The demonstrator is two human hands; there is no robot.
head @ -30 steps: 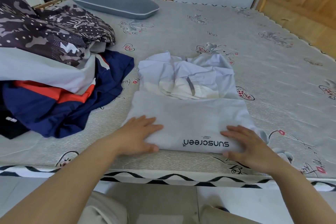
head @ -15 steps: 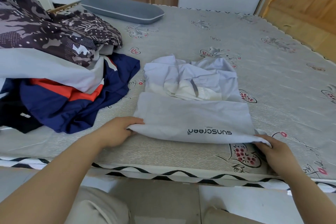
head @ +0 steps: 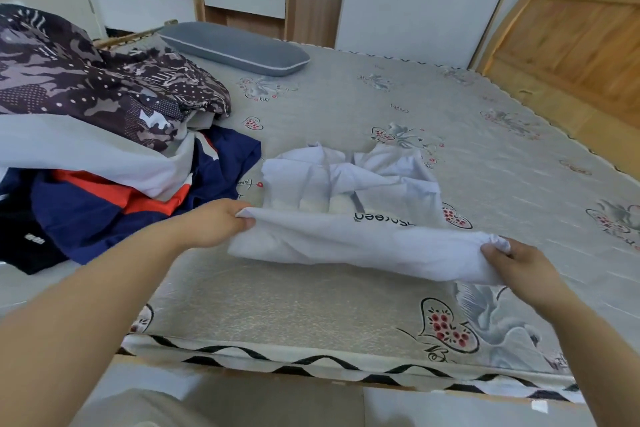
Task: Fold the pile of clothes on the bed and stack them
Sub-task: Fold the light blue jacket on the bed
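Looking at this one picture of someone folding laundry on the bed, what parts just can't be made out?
All from the head view:
- Printed word on the white garment: its middle letters vanish in a fold.
- Pile of clothes: cut off by the left edge; the pieces overlap, so no count.
- Fingertips of the left hand and right hand: tucked into the cloth they grip.
- Small white logo on the black garment: too small to read.
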